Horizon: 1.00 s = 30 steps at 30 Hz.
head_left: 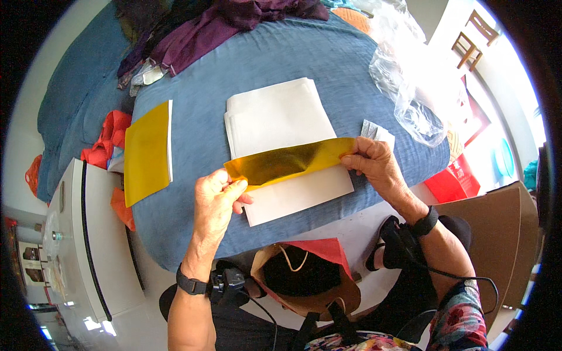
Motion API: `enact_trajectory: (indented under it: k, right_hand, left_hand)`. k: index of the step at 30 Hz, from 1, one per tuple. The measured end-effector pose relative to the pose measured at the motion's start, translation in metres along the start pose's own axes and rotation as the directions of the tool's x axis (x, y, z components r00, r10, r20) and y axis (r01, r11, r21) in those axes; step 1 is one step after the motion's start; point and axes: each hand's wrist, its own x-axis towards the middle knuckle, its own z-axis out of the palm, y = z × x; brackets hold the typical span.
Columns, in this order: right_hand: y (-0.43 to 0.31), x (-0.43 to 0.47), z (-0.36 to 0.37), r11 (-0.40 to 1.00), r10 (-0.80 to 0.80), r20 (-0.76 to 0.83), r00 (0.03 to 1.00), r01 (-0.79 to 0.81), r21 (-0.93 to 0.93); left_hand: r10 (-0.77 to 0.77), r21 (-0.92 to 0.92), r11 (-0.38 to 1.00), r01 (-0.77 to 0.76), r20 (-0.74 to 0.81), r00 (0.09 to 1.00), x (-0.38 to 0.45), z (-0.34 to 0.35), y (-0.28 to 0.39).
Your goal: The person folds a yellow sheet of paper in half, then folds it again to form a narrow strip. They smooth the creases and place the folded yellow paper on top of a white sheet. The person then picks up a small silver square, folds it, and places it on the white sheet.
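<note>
A sheet of shiny gold foil paper (290, 162) stretches between my hands, curved lengthwise. My left hand (217, 193) pinches its left end between thumb and fingers. The right end is gripped by my right hand (375, 162). Underneath and behind it lies a stack of white paper (276, 114) with slightly uneven edges. A white sheet (303, 193) shows on the near side of the foil; whether it belongs to the stack is hidden. Off to the left is a flat pile of gold paper (147, 153) with a white edge along its right side.
Everything rests on a blue cloth-covered bed (197, 109). Clear plastic wrapping (412, 96) and a small silvery packet (373, 129) are at the right. Purple clothing (219, 30) lies at the back. An open paper bag (303, 276) stands below the edge, a cardboard box (487, 232) at right.
</note>
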Motion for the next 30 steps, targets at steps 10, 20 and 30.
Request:
enact_trajectory:
  k: [10,20,30]
  right_hand:
    - [-0.003,-0.008,0.002,0.997,-0.047,-0.03,0.998,0.045,-0.057]
    - [-0.007,-0.017,0.006,0.993,-0.112,-0.066,0.992,0.109,-0.05]
    - [-0.008,-0.016,0.014,0.992,-0.123,-0.076,0.989,0.121,-0.037]
  left_hand:
    - [0.004,-0.002,1.0,-0.004,0.009,1.0,0.001,0.0,0.001]
    - [0.031,0.009,0.999,-0.031,0.027,0.999,0.0,-0.001,0.003]
    - [0.025,0.041,0.999,-0.025,0.01,1.0,0.002,-0.004,-0.001]
